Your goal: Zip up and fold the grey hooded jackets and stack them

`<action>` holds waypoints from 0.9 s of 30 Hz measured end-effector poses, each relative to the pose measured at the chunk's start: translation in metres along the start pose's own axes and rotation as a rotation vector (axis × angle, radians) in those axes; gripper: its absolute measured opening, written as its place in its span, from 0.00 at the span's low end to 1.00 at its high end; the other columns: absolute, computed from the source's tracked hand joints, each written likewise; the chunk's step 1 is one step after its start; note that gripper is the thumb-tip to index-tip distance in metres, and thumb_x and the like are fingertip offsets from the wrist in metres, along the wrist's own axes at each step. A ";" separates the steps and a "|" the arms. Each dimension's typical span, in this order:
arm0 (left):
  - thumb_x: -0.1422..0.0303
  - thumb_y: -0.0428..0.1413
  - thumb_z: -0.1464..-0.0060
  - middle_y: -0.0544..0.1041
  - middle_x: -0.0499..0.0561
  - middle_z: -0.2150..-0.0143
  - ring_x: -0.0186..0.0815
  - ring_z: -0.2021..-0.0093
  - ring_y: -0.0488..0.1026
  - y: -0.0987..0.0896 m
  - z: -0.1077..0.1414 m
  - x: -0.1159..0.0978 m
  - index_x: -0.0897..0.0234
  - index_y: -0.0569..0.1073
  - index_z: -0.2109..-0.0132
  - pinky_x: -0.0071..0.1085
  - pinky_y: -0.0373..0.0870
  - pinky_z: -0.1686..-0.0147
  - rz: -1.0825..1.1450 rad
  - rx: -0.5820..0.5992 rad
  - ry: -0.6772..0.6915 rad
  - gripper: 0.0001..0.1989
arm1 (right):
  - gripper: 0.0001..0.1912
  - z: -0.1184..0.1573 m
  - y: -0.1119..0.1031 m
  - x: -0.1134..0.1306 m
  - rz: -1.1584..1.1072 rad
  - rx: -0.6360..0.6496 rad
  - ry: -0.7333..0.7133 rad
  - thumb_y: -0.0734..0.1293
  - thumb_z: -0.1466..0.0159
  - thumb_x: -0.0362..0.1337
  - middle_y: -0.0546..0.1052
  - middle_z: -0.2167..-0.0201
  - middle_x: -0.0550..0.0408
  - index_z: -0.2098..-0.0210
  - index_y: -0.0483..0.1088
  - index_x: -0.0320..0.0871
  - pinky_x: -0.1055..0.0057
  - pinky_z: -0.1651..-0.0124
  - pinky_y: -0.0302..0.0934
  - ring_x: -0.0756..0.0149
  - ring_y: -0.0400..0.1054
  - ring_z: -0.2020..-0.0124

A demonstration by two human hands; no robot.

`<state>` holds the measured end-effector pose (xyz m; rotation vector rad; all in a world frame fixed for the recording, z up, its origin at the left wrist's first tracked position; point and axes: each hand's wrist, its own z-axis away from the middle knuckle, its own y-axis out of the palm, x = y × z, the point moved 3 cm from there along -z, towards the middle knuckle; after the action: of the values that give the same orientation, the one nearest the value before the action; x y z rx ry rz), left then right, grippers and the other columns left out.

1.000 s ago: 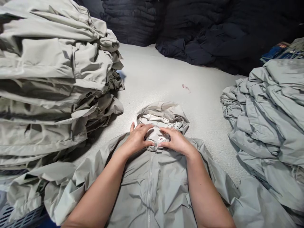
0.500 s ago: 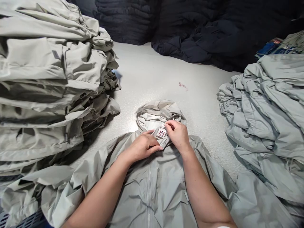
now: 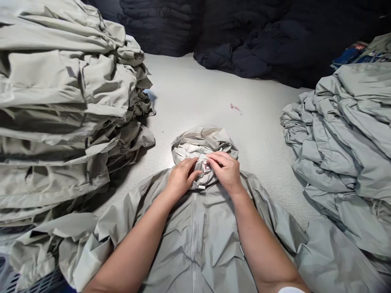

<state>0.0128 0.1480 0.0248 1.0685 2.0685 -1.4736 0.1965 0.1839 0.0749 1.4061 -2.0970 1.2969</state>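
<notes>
A light grey hooded jacket (image 3: 214, 228) lies front up, its zip running down the middle and its hood (image 3: 203, 136) pointing away from me. Inside the neck shows a small white label (image 3: 207, 166) with a dark and red logo, partly covered by fingers. My left hand (image 3: 183, 177) grips the collar fabric left of the label, thumb and fingers closing on its edge. On the label's right side, my right hand (image 3: 225, 171) pinches the collar near the label's top. A zip pull (image 3: 200, 186) hangs below the label.
Tall piles of grey garments stand at the left (image 3: 61, 118) and right (image 3: 345, 154). Dark garments (image 3: 259, 49) are heaped along the back. Some reddish thread (image 3: 235, 108) lies on the white table (image 3: 189, 93). A plastic basket (image 3: 36, 280) shows at the lower left.
My left hand has moved up and slightly left along the collar, uncovering the zip pull. My right hand has shifted slightly left and now covers part of the label.
</notes>
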 end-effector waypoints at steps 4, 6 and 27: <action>0.67 0.56 0.31 0.82 0.54 0.59 0.42 0.55 0.79 -0.004 0.000 -0.003 0.60 0.79 0.55 0.38 0.74 0.52 0.007 -0.019 0.000 0.07 | 0.09 -0.002 -0.003 0.003 -0.021 0.090 0.031 0.69 0.32 0.35 0.82 0.54 0.51 0.55 0.81 0.49 0.64 0.50 0.73 0.61 0.79 0.58; 0.66 0.55 0.31 0.82 0.53 0.61 0.42 0.56 0.78 -0.008 0.000 -0.003 0.60 0.79 0.58 0.38 0.74 0.53 0.025 -0.067 -0.020 0.08 | 0.13 -0.003 -0.008 0.002 -0.013 0.150 0.098 0.71 0.34 0.34 0.80 0.51 0.51 0.50 0.78 0.49 0.64 0.51 0.73 0.63 0.78 0.62; 0.67 0.56 0.33 0.82 0.50 0.62 0.38 0.59 0.78 -0.010 -0.001 0.003 0.60 0.80 0.59 0.33 0.73 0.55 0.197 -0.164 -0.118 0.08 | 0.17 -0.001 -0.016 0.021 -0.039 0.598 0.107 0.67 0.39 0.25 0.76 0.67 0.60 0.54 0.77 0.47 0.73 0.61 0.61 0.70 0.69 0.68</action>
<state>0.0039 0.1481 0.0292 1.0605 1.9063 -1.2192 0.1999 0.1710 0.0971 1.5309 -1.6667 2.0401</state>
